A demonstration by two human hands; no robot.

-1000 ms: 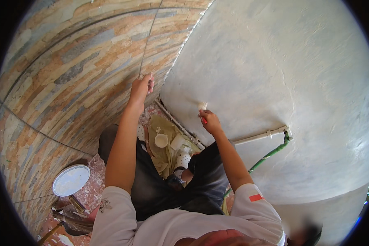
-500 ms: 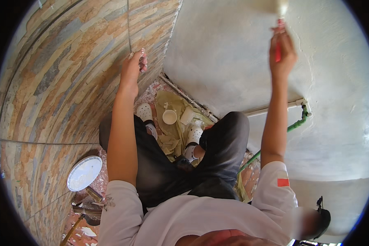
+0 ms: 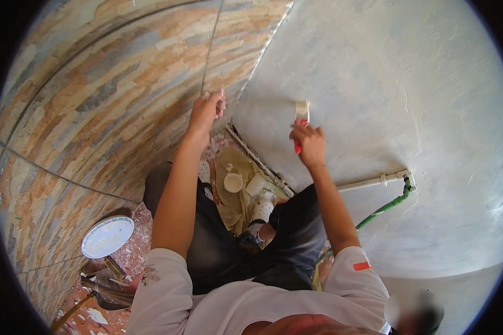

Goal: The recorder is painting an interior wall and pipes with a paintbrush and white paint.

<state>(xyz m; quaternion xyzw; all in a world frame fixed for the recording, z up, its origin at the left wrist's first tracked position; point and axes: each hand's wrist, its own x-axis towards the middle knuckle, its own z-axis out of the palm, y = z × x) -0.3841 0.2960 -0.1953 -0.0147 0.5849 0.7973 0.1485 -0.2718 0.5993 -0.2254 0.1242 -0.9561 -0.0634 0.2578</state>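
Note:
My right hand (image 3: 309, 144) grips a paintbrush (image 3: 302, 111) by its red handle. Its pale, flat bristles point up and lie at the smooth grey wall (image 3: 352, 72). My left hand (image 3: 207, 114) is beside the stone-patterned tiled wall (image 3: 123, 111), near the corner. Its fingers are curled and specked with white. Whether anything sits inside them is hidden. Below, between my legs, a white tub (image 3: 233, 182) with pale contents stands on a yellowish-green sheet (image 3: 229, 207). A small whitish block-shaped thing (image 3: 256, 185) lies to its right.
A white pipe (image 3: 369, 182) with a green hose (image 3: 383, 209) runs along the grey wall at right. At lower left are a white lid (image 3: 107, 237), a brush (image 3: 114, 268) and a wooden-handled tool (image 3: 72, 312) on the speckled floor. Another person (image 3: 416, 312) is at lower right.
My right hand has brought the paintbrush down and left, from high on the grey wall toward the corner. My left hand appears slightly lower and further right as the view shifted.

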